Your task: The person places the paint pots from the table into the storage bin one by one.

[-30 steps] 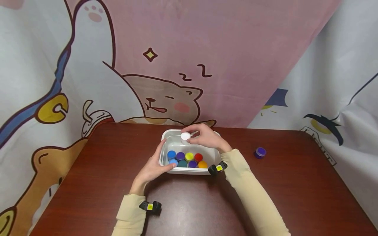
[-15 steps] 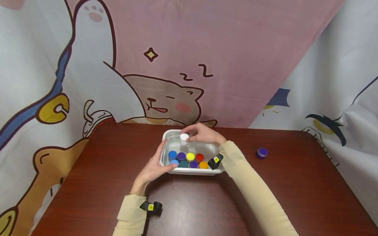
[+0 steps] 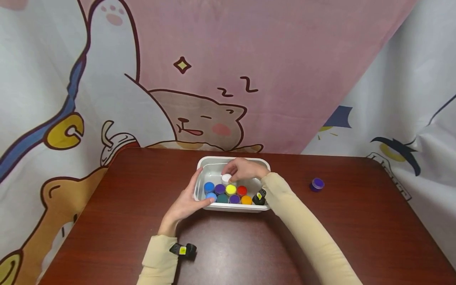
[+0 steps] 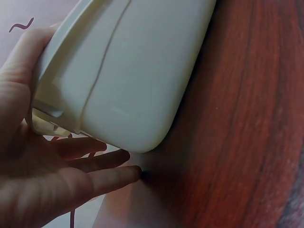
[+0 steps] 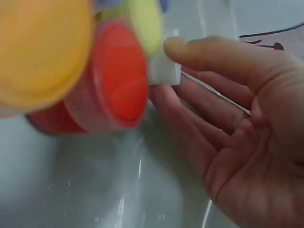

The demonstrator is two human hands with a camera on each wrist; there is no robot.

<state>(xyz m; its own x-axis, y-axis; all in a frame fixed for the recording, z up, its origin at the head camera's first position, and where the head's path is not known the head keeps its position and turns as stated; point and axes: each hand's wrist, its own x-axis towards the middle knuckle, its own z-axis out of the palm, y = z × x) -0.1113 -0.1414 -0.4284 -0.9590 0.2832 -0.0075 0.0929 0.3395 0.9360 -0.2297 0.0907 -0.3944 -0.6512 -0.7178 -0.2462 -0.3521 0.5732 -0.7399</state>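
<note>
A white plastic tray [image 3: 210, 159] sits on the table, with several small paint jars in two rows along its front. My left hand [image 3: 182, 204] holds the tray's front left corner, thumb over the front rim and fingers along the left side [image 4: 137, 80]. Inside the tray, my right hand [image 3: 246, 169] pinches a white paint jar [image 3: 226, 179] just behind the purple and yellow [image 3: 230, 189] jars. The right wrist view shows the thumb and fingers on the white jar [image 5: 166, 71], close to the red jar [image 5: 124, 73]. Its far side is hidden.
A lone purple jar [image 3: 316, 184] stands on the brown table [image 3: 356, 221] to the right of the tray. The orange jar [image 3: 246, 200] is by the right wrist camera. A printed curtain [image 3: 285, 79] hangs behind the table.
My right hand has lowered the white jar into the tray and brought it forward, close to the rear row of jars. The left hand keeps its hold on the tray.
</note>
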